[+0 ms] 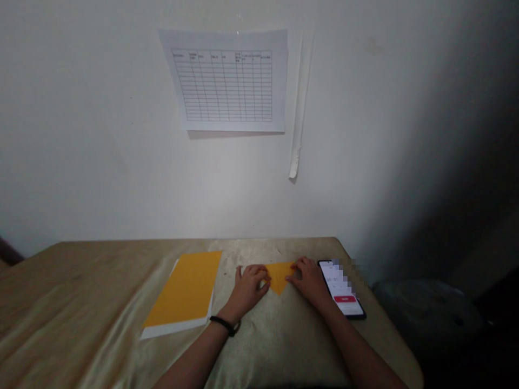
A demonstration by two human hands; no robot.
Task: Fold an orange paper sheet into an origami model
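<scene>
A small piece of yellow paper point(279, 276), folded to a triangle with its point toward me, lies on the cloth-covered table point(279, 346). My left hand point(248, 286) has the paper's left corner between thumb and fingers, and a dark band circles that wrist. At the right corner, my right hand point(308, 280) pinches the paper in the same way. Both hands rest low at the tabletop. The fingers cover the two side corners of the triangle.
Left of my hands lie yellow sheets point(184, 289) over white paper point(174, 328). A lit phone point(344, 300) lies just right of my right hand. A printed table sheet point(231, 86) hangs on the wall behind. At right, the table edge drops toward a dim plastic bag point(425, 308).
</scene>
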